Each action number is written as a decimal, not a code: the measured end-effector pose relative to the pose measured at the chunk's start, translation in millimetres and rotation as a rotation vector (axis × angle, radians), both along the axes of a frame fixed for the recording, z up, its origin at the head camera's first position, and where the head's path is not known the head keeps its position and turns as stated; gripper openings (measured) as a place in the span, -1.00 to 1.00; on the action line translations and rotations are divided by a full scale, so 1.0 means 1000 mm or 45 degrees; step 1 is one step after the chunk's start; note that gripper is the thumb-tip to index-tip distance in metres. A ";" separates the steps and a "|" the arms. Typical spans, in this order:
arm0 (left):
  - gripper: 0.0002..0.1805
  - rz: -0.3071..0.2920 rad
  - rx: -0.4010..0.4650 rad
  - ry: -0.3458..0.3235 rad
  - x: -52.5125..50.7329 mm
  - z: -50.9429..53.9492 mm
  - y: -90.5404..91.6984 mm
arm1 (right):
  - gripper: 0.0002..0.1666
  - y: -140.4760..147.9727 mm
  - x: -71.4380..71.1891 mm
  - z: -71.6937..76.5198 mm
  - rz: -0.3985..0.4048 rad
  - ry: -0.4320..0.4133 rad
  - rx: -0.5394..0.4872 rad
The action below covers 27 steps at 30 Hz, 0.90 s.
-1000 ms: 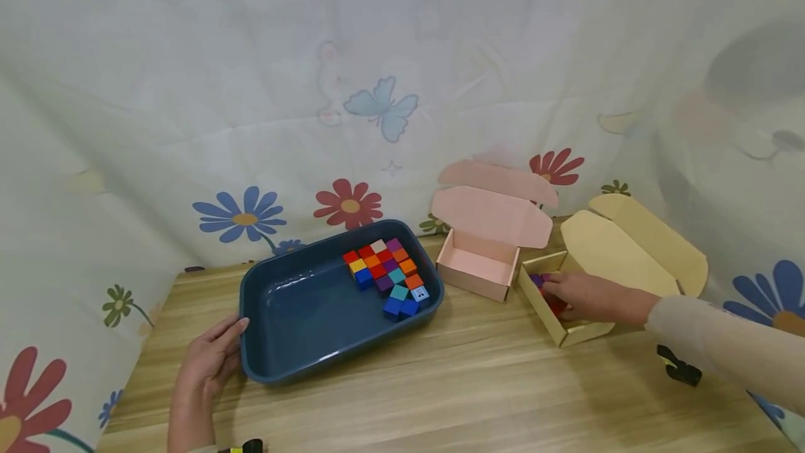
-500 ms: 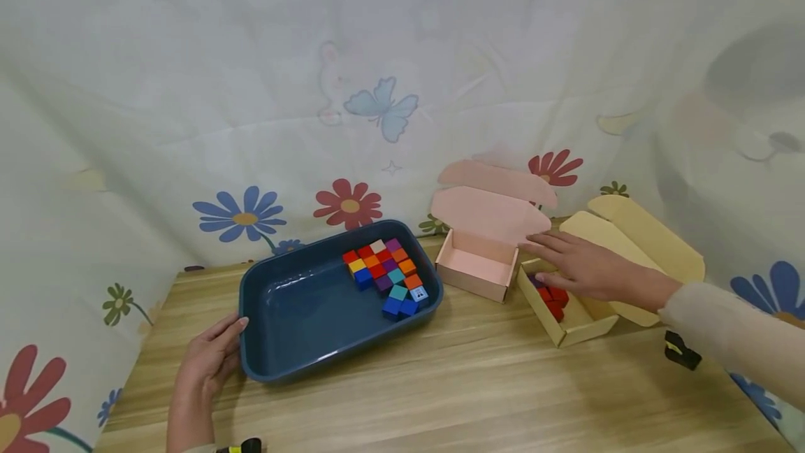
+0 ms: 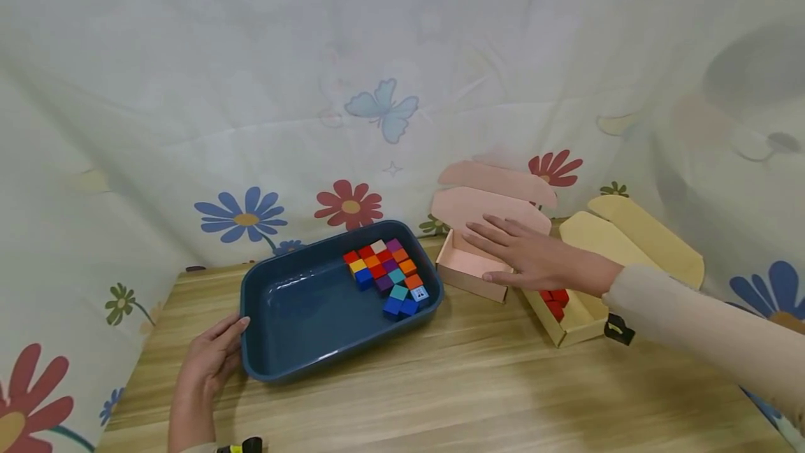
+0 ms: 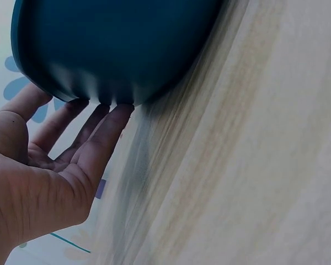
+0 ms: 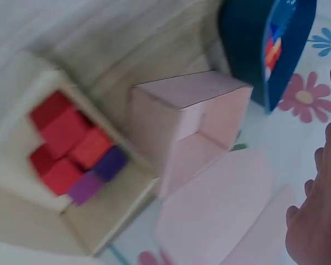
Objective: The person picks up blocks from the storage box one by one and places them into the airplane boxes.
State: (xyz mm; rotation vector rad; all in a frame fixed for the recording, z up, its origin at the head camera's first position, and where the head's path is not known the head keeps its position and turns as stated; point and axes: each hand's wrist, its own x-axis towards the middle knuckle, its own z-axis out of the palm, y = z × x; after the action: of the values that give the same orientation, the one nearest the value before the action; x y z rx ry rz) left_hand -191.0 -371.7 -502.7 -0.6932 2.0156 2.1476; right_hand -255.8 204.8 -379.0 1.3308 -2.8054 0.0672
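Observation:
My left hand [image 3: 210, 356] is at the left end of the dark blue tray [image 3: 295, 371], fingertips touching its outer wall. Close up in the left wrist view, the fingers of the left hand [image 4: 49, 160] are spread and nearly straight. Colored cubes [image 3: 383, 268] lie grouped at the tray's right end. My right hand [image 3: 534, 261], fingers extended and holding nothing visible, hovers above the open pink box [image 3: 472, 286], hiding part of it. Beside that, the yellow box [image 3: 581, 334] contains red cubes [image 3: 555, 303]; purple ones [image 5: 85, 187] show in the right wrist view.
The pink lid [image 3: 462, 205] and yellow lid [image 3: 654, 236] stand open toward the back. A flower-print cloth [image 3: 283, 124] hangs behind the wooden table [image 3: 402, 397]. Wood surface shows in front of the tray and boxes.
My right hand has withdrawn from the yellow box, its fingers straightening, and moved left over the pink box. Red cubes remain in the yellow box. The left hand and tray have stayed put.

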 end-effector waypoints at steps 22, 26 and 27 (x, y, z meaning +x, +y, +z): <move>-0.61 -0.001 0.045 -0.022 0.000 -0.002 -0.010 | -0.08 -0.137 -0.044 -0.016 0.179 -0.149 0.245; -0.58 -0.017 0.047 -0.020 -0.003 -0.003 -0.006 | -0.08 -0.160 -0.050 -0.024 0.211 -0.063 0.336; -0.46 -0.021 0.043 -0.025 -0.004 -0.002 -0.005 | -0.08 -0.165 -0.051 -0.026 0.219 -0.037 0.360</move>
State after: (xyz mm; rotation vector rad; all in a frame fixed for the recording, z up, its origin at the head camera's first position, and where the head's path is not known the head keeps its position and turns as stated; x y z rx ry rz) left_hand -194.6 -376.6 -505.0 -0.6877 1.9633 2.1520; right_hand -307.1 39.4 -405.0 1.6374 -2.7972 -0.3191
